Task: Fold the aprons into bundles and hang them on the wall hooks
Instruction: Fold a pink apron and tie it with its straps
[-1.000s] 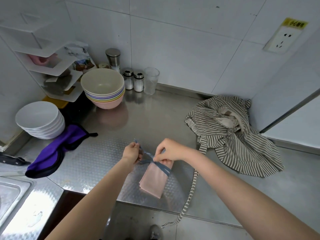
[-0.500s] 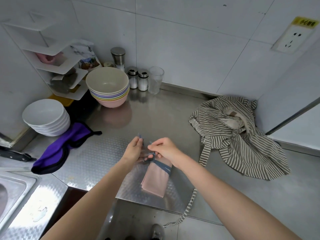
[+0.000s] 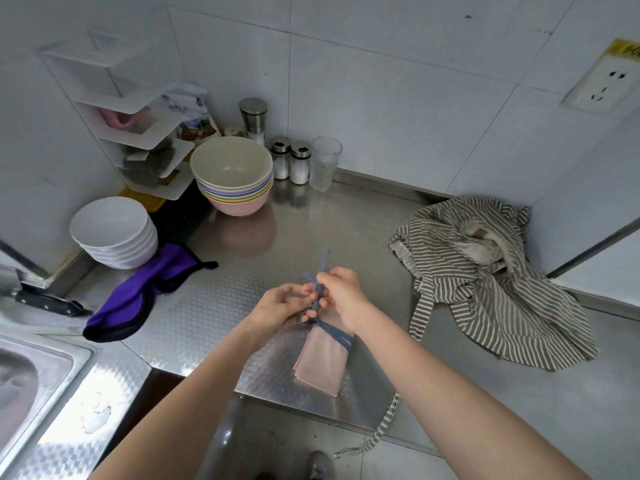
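Note:
A pink apron [image 3: 322,362] folded into a small flat bundle lies near the front edge of the steel counter [image 3: 311,223]. Blue straps [image 3: 320,271] wrap its top and stick up between my hands. My left hand [image 3: 277,306] and my right hand [image 3: 341,296] meet just above the bundle, both pinching the blue straps. A grey-and-white striped apron [image 3: 485,285] lies crumpled at the right, one strap hanging over the counter's edge. A purple apron [image 3: 138,296] lies bunched at the left. No wall hooks are in view.
Stacked pastel bowls [image 3: 232,178] and white bowls [image 3: 114,233] stand at the back left, with shakers [image 3: 289,161] and a glass [image 3: 323,164] by the wall. A white corner shelf [image 3: 138,126] is at the left, a knife [image 3: 48,303] and a sink [image 3: 31,382] below it.
My hands have drawn closer together over the bundle's top, and the blue strap ends now stick up between them. The bundle has stayed in place.

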{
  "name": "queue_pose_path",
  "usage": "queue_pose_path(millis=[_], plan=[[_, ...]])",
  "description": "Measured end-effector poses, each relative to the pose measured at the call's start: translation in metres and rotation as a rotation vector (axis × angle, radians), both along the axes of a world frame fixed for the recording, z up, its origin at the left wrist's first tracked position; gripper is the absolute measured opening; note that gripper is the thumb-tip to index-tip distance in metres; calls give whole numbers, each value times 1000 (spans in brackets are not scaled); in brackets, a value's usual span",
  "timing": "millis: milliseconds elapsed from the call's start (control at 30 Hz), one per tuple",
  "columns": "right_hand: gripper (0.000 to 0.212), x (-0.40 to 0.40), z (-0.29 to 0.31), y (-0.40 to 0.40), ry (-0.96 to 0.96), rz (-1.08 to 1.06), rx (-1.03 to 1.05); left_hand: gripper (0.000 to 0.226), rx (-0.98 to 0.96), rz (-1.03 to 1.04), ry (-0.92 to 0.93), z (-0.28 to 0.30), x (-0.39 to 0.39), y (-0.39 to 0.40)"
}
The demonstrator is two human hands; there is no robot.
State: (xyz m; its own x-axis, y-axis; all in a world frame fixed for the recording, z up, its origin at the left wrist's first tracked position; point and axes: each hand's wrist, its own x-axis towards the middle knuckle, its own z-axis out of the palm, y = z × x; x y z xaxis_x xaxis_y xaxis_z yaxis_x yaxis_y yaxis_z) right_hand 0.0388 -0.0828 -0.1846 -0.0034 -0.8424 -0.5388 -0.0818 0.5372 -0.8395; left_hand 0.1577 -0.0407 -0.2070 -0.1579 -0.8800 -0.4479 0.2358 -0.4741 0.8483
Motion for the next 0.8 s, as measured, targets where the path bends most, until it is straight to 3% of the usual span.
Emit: queue_pose_path(millis=[133,267,300,433,467,567,667,800], plan=[[16,-6,4,0,-121,22,24,14,67,-51,-28,-2,-1,-4],[23,-13,9,-4,-107,224,-29,22,173,11,90,4,-3,-9],[23,-13,11,-4,-15,310,-63,23,205,25,115,4,-2,-10],[16,-12,11,-10,714,739,-402,25,298,64,141,0,-2,-11],[18,-11,12,-9,820,796,-483,28,315,77,134,0,-3,-11],[21,-6,10,-1,802,829,-564,36,335,69,121,0,-5,-13],[13,-2,9,5,676,760,-402,32,310,-6,136,2,-1,-15],[6,-6,12,8,725,845,-465,27,245,-64,102,0,6,-13]])
